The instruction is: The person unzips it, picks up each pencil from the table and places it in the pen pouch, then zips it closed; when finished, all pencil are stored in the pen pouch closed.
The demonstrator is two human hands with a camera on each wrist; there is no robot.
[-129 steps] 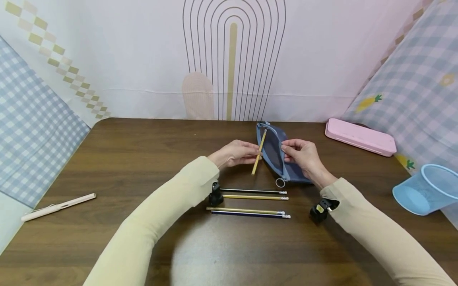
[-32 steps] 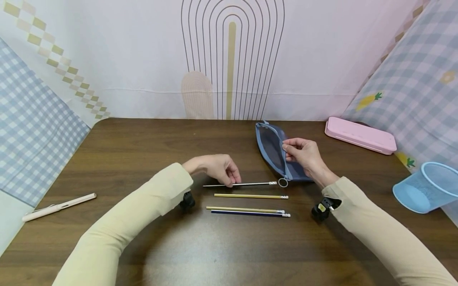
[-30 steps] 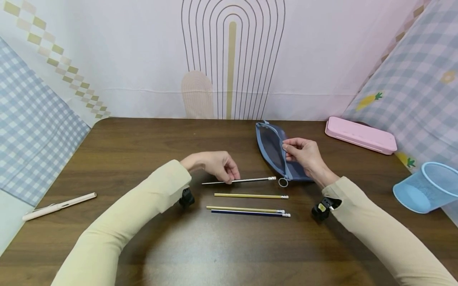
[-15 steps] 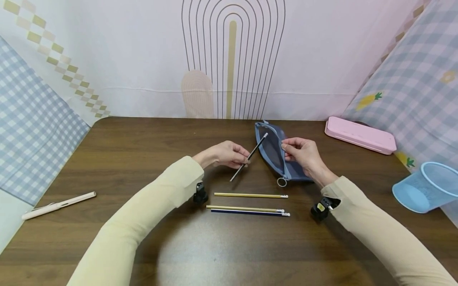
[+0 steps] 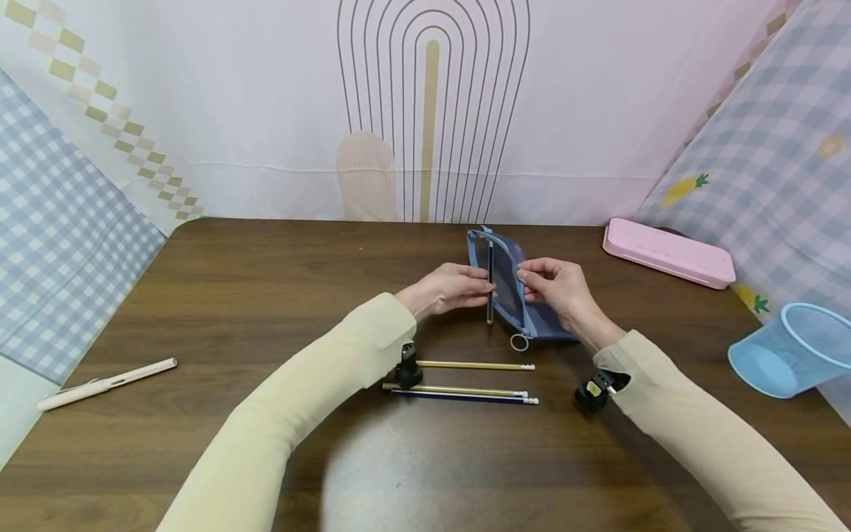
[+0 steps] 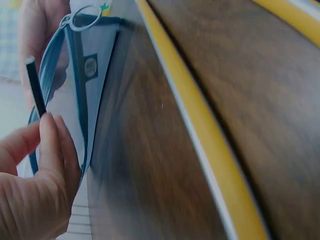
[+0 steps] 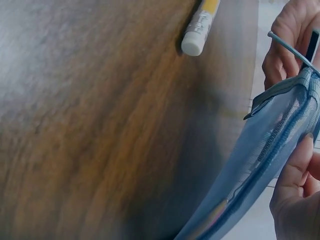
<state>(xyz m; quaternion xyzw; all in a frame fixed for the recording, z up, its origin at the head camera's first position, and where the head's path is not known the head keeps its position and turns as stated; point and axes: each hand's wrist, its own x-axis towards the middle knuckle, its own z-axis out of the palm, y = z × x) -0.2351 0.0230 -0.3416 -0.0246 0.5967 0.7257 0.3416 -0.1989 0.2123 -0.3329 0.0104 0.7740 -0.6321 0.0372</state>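
Note:
My left hand (image 5: pixel 448 288) pinches a black pencil (image 5: pixel 490 310), which stands nearly lengthwise with its upper end inside the mouth of a blue mesh pencil pouch (image 5: pixel 547 323). In the left wrist view the pencil's bare end (image 6: pixel 33 80) sticks up past the fingertips. My right hand (image 5: pixel 558 287) grips the pouch's zipper edge between thumb and fingers, and the mouth gapes. Through the mesh, the right wrist view shows a blurred yellow and pink sliver (image 7: pixel 215 214) inside. A yellow pencil (image 5: pixel 479 366), a gold pencil (image 5: pixel 459 390) and a navy pencil (image 5: pixel 465 397) lie nearer on the table.
A pink pencil case (image 5: pixel 668 253) lies at the back right, with a light blue mesh cup (image 5: pixel 764 362) tipped on its side before it. At the far left rests a white pen (image 5: pixel 109 384). Patterned cloths (image 5: pixel 266 111) border the brown table (image 5: pixel 266 266).
The yellow pencil held at the pouch earlier is out of sight. My left hand has picked up the black pencil and brought it up and right to the pouch; my right hand stays.

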